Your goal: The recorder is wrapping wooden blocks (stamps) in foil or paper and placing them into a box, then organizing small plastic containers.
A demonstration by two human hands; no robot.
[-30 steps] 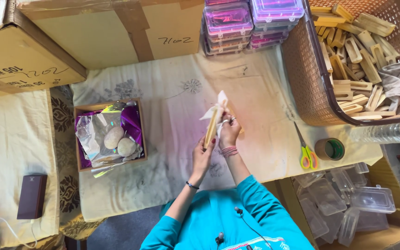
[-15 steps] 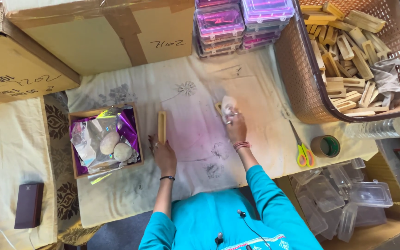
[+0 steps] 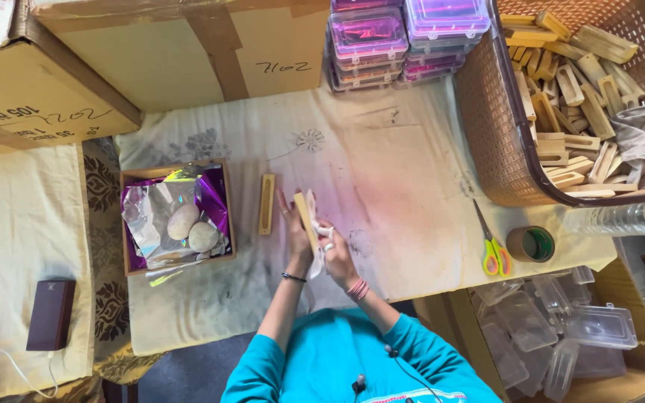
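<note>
Cloth-covered bench (image 3: 412, 179) carries everything; woven basket (image 3: 502, 134) of wooden pieces overhangs its right edge; small wooden box (image 3: 175, 218) with foil and two oval stones sits near left edge; loose wooden strip (image 3: 266, 204) lies just right of box; left hand (image 3: 295, 227) clamped on a second wooden piece (image 3: 306, 211) at bench's near edge, centre; right hand (image 3: 337, 254) closed on white cloth (image 3: 318, 250), pressed against that piece.
</note>
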